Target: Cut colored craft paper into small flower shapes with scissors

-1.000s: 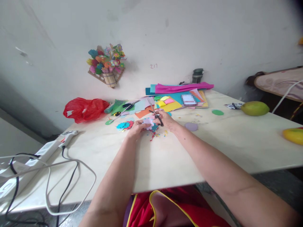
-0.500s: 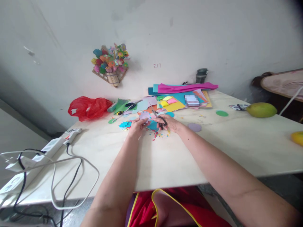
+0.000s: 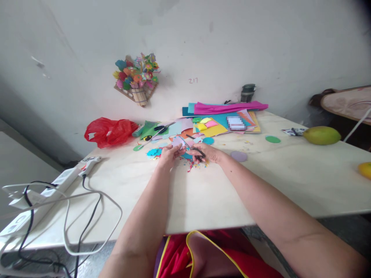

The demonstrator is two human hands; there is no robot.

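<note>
Pinched in my left hand (image 3: 170,155) is a lilac paper piece (image 3: 177,142) with a notched edge. My right hand (image 3: 207,153) grips black-handled scissors (image 3: 198,153), whose blades point up and left at the paper's right side. Below the hands lie small colourful paper scraps (image 3: 193,166). Left of my left hand are blue scalloped paper cutouts (image 3: 153,153). A blue paper disc (image 3: 208,141) lies just beyond my right hand, and a lilac disc (image 3: 239,156) to its right. How far the blades are apart is hard to make out.
A second pair of scissors (image 3: 164,127) rests on coloured sheets. A red plastic bag (image 3: 108,132) sits at the back left, with a power strip (image 3: 43,204) and cables nearer. Stacked paper (image 3: 220,125), a green disc (image 3: 272,139) and a green fruit (image 3: 321,135) are toward the right.
The scissors have turned left, their blades now lying against the lilac paper. My left hand keeps its hold, with the paper slightly shifted.
</note>
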